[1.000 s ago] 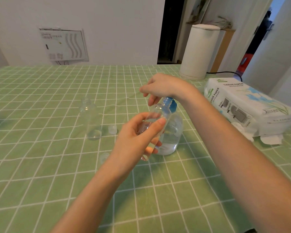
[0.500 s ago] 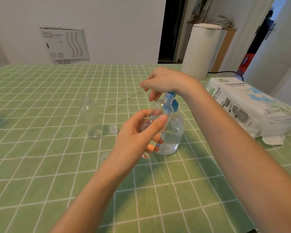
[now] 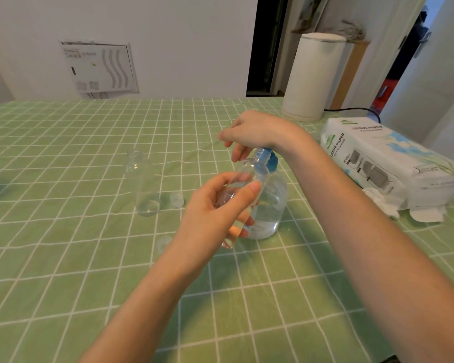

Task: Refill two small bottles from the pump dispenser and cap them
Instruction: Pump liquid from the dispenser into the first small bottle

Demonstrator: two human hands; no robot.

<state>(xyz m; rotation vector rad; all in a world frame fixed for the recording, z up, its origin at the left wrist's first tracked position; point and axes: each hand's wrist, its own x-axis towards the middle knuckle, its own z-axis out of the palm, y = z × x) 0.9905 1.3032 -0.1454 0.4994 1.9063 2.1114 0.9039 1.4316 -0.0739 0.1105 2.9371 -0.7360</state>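
Held tilted: small clear plastic bottle (image 3: 247, 176), mouth at the blue nozzle of the clear round pump dispenser (image 3: 270, 205). left hand (image 3: 215, 213) fingers clamped round it, in front of the dispenser. right hand (image 3: 254, 129) rests on the pump head, fingers loose, apart. Dispenser stands on green checked bench (image 3: 89, 258). To its left: second small clear bottle (image 3: 144, 187), upright, uncapped; clear cap (image 3: 176, 199) between them. To its right: white tissue pack (image 3: 378, 153)

Home room, green checked tablecloth (image 3: 63, 258), tissue paper pack (image 3: 383, 158), white appliance (image 3: 312, 77), open doorway (image 3: 268, 43)
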